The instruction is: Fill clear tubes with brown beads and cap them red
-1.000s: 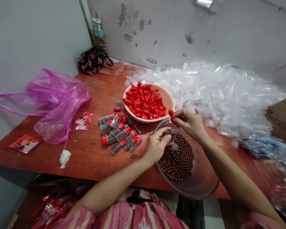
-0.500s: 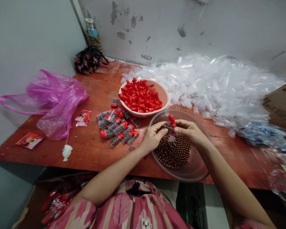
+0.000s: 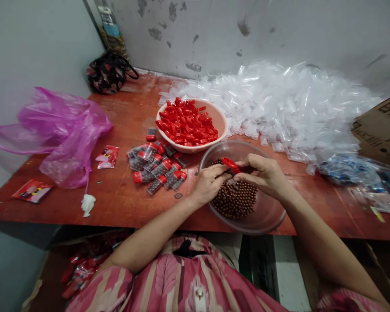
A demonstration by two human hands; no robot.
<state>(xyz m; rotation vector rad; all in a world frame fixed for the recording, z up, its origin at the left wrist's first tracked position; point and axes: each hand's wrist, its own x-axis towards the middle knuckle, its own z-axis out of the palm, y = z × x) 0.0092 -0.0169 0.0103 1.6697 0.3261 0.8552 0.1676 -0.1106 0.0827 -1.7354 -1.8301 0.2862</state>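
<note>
Meeting above the clear bowl, right of the frame's centre, the two hands pinch small pieces: the right hand grips a red cap by its near end, and the left hand has its fingers closed on a small container, mostly hidden. Brown beads lie in the clear bowl below them. Just beyond it, near the upper centre, a pale pink bowl is heaped with loose red caps. To its lower left, filled containers with red ends lie in a pile on the red-brown table. Empty clear containers spread across the upper right, beside a cardboard box at the right edge. Farther left are two red packets, a purple plastic bag and, at upper left, a dark floral pouch
</note>
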